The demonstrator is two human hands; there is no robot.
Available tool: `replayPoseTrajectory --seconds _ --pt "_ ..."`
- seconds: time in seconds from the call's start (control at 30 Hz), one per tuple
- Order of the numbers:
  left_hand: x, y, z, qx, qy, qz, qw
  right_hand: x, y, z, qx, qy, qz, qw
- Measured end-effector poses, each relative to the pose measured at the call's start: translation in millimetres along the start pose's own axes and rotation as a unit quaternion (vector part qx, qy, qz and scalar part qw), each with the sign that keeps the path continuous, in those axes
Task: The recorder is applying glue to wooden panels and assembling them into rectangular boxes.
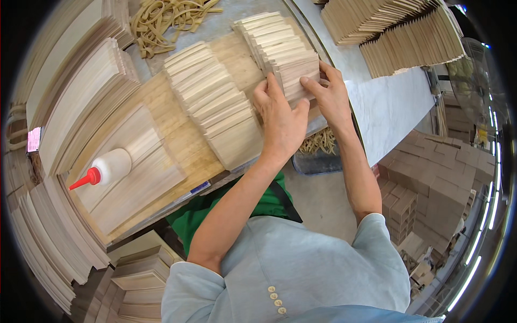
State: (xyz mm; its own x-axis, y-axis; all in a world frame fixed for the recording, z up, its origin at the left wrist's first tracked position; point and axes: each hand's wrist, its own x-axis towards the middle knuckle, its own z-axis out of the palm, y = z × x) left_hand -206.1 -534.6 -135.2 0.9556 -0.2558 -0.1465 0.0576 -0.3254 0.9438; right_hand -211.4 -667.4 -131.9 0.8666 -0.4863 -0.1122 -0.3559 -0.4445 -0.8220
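Two overlapping rows of thin pale wooden boards lie on a wooden work board [186,137]. At the near end of the right row, both hands hold a wooden board [298,75] by its edges. My left hand [284,123] has its index finger along the board's left side, with the thumb near the lower edge. On the other side, my right hand [333,99] pinches the right edge, thumb on the face; its other fingertips are partly hidden. The middle row of boards [215,102] leans in overlapping layers just left of my left hand.
A white squeeze bottle [114,166] with a red nozzle lies on flat boards at left. Tan rubber bands [167,21] are heaped at the back. Tall board stacks [81,91] line the left; more boards [412,46] stand at back right. A dark bin [318,164] sits below the table edge.
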Motion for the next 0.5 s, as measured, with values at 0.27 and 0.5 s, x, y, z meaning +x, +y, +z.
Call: replayPoseTrajectory --seconds 0.27,0.5 --pt "-4 3 -3 0.003 -0.02 -0.003 1.0 -1 1 -1 0.009 0.012 -0.015 1.0" --pt "-13 3 -2 -0.051 -0.043 -0.012 0.998 -9 3 -6 -0.037 0.014 -0.033 0.999"
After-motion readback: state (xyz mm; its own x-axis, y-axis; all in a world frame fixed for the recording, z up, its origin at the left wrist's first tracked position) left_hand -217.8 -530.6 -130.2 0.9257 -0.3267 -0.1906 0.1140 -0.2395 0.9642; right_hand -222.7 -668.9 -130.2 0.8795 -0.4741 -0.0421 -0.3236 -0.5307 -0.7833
